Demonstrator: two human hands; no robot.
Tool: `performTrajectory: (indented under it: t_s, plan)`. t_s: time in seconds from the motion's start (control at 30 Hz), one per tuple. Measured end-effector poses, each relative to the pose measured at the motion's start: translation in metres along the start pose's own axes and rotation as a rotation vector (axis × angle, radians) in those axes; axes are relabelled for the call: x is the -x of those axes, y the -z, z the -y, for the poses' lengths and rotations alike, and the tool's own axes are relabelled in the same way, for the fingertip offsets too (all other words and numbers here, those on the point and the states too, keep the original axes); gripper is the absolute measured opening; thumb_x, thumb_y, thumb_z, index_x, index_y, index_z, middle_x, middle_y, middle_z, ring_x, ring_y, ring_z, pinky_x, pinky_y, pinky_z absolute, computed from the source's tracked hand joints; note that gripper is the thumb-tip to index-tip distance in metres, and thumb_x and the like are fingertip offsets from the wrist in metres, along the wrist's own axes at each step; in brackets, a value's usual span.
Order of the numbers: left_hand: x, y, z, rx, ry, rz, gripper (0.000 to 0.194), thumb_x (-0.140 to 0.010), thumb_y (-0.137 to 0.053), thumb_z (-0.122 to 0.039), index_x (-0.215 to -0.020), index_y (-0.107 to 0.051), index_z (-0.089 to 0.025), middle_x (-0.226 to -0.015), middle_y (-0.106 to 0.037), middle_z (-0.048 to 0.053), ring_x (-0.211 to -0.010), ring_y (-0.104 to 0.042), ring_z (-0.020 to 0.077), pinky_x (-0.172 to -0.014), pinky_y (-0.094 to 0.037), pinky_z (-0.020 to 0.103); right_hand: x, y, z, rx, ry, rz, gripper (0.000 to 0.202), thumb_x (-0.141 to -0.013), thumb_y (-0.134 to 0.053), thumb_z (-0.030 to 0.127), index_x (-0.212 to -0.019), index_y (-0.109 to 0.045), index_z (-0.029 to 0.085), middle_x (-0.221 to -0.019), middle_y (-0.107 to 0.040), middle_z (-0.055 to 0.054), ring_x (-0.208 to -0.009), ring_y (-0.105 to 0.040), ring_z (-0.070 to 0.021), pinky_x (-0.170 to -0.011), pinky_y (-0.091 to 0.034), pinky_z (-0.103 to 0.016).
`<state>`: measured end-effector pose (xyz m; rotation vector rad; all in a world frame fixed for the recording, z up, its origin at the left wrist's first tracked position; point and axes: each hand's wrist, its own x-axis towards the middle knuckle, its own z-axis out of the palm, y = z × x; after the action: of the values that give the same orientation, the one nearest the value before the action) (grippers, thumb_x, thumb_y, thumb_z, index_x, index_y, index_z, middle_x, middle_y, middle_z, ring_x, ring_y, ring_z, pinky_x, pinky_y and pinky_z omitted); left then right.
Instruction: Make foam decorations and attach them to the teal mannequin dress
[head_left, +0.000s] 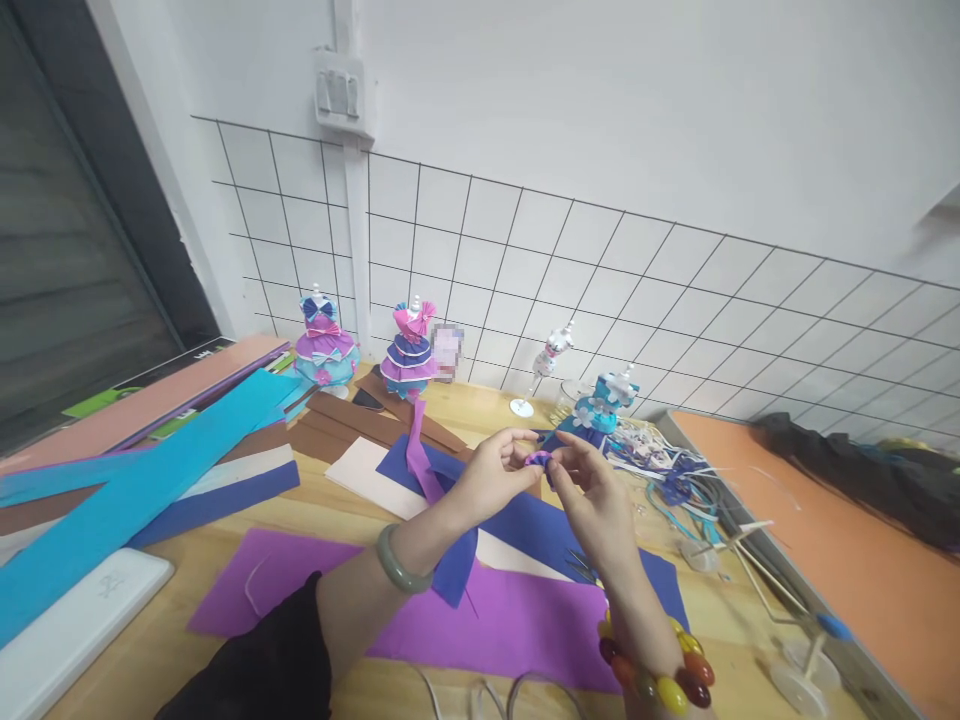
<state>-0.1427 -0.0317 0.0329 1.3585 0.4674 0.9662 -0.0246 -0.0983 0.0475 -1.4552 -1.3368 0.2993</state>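
A pale, plain wall [637, 100] is rising behind the wooden desk [484, 400], and a black wire grid [573, 200] is running along it above the desk's far edge. A white switch box [341, 92] is sitting on a vertical white conduit [358, 240]. Dark slatted panelling [67, 230] is standing beyond the desk's left side, while an orange surface [787, 520] is stretching past its right edge. Soft, even light is falling across the wall.

Four mannequins [326, 345] [410, 350] [553, 350] [600, 408], two hands [499, 478] [598, 495], one small purple-and-blue piece [538, 460], one green bangle [391, 565], one beaded bracelet [670, 695], two round bases with sticks [701, 556] [805, 682], one wall switch box [343, 95] and one wire grid [523, 188] are visible.
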Motion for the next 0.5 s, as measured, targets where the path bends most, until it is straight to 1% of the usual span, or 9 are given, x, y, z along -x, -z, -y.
performTrajectory:
  t_s: [0.13,0.2,0.3,0.4,0.5]
  plan:
    - [0.0003,0.0002,0.0011,-0.017,-0.015,-0.002,0.039,-0.067,-0.061,-0.014,-0.105,-0.051,-0.014,-0.073,-0.054,0.0,-0.071,-0.054,0.0095,-0.071,-0.043,0.025,0.0001,-0.0012,0.0003,-0.028,-0.023,-0.023,0.034,-0.077,-0.054,0.033,-0.109,-0.052,0.02,-0.081,-0.058,-0.003,-0.072,-0.056,-0.0161,-0.066,-0.048,-0.033]
    - [0.0001,0.0006,0.0004,-0.007,0.001,-0.015,0.041,-0.067,-0.062,-0.014,-0.106,-0.05,-0.014,-0.073,-0.055,0.0,-0.072,-0.055,0.0101,-0.072,-0.043,0.026,-0.0006,-0.0011,0.0,-0.094,-0.041,-0.02,0.035,-0.076,-0.055,0.034,-0.108,-0.052,0.02,-0.08,-0.058,-0.003,-0.072,-0.056,-0.0159,-0.066,-0.048,-0.033]
    - [-0.0009,0.0023,-0.0026,0.092,0.052,-0.039,0.044,-0.067,-0.063,-0.015,-0.108,-0.048,-0.014,-0.076,-0.058,0.002,-0.073,-0.056,0.011,-0.072,-0.044,0.027,-0.0027,0.0014,0.0002,-0.259,-0.088,-0.016,0.036,-0.075,-0.057,0.036,-0.108,-0.053,0.021,-0.083,-0.058,-0.004,-0.074,-0.056,-0.0155,-0.067,-0.048,-0.033]
    - [-0.0026,0.005,-0.0058,0.218,0.105,-0.073,0.045,-0.067,-0.065,-0.018,-0.107,-0.047,-0.015,-0.08,-0.06,0.003,-0.07,-0.057,0.0106,-0.067,-0.045,0.026,-0.0046,0.0056,0.0021,-0.374,-0.17,-0.004,0.038,-0.073,-0.06,0.037,-0.108,-0.053,0.023,-0.09,-0.059,-0.005,-0.079,-0.057,-0.0161,-0.07,-0.049,-0.033]
    - [-0.0041,0.007,-0.0073,0.271,0.157,-0.115,0.045,-0.065,-0.067,-0.018,-0.106,-0.047,-0.015,-0.082,-0.06,0.003,-0.068,-0.057,0.0101,-0.065,-0.045,0.026,-0.005,0.0074,0.0045,-0.426,-0.246,0.062,0.043,-0.071,-0.063,0.037,-0.109,-0.053,0.023,-0.09,-0.059,-0.005,-0.081,-0.057,-0.0172,-0.068,-0.05,-0.033]
